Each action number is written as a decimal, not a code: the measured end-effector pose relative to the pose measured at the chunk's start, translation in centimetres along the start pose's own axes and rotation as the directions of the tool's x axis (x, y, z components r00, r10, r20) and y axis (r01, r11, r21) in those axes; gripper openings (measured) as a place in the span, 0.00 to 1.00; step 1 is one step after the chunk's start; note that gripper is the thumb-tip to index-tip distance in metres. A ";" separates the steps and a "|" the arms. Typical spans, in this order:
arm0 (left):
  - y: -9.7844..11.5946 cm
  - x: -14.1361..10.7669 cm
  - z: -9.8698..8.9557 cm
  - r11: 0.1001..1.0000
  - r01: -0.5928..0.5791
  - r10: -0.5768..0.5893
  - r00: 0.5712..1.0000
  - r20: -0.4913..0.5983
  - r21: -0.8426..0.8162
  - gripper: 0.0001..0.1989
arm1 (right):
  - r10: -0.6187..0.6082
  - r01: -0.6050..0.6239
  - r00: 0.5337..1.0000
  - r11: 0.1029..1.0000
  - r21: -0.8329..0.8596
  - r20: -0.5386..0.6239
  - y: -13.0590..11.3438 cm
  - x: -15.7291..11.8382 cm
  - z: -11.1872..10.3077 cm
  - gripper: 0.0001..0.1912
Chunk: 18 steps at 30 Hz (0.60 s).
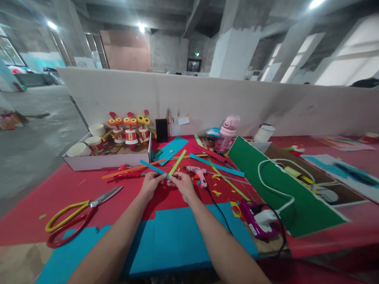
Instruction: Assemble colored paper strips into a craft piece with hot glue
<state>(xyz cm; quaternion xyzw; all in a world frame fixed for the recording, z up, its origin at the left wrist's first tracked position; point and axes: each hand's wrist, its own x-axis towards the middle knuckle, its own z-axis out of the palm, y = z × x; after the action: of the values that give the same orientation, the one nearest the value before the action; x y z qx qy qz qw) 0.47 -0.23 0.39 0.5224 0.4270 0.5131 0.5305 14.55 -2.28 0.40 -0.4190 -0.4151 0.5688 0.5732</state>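
A blue paper strip [152,166] and a light green paper strip [178,161] meet at an angle between my fingertips over the red table cover. My left hand [151,184] pinches the blue strip near its lower end. The fingers of my right hand [182,184] close on the lower end of the green strip, beside the joined ends. Just right of my right hand lies a pink glue gun [201,175] with a black cord. Large scissors [89,207] with yellow and red handles lie partly open at the left.
A white tray [109,162] with paper cups and small red-and-yellow figures stands back left. Blue sheets [177,236] cover the front edge. A purple power strip [259,221], a green panel [281,193] and a pink bottle [227,134] are right of my hands.
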 end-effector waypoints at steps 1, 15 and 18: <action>-0.1 0.1 0.0 1.000 0.008 -0.008 1.000 0.005 -0.022 0.13 | 0.005 -0.005 1.000 1.000 -0.001 -0.002 -0.1 -0.1 0.1 0.16; -0.1 0.0 0.3 0.996 -0.008 0.011 0.999 0.032 -0.087 0.13 | 0.001 -0.001 1.000 1.000 0.008 -0.031 -0.1 -0.3 0.5 0.15; -0.2 0.1 0.2 0.993 0.009 -0.011 1.000 -0.016 -0.116 0.13 | 0.001 -0.001 0.999 1.000 -0.009 -0.037 0.0 -0.3 0.6 0.15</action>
<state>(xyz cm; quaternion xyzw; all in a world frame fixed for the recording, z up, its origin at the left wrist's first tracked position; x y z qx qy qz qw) 0.71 -0.20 0.25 0.4844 0.4035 0.5387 0.5589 14.00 -2.62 0.59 -0.4322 -0.4067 0.5595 0.5786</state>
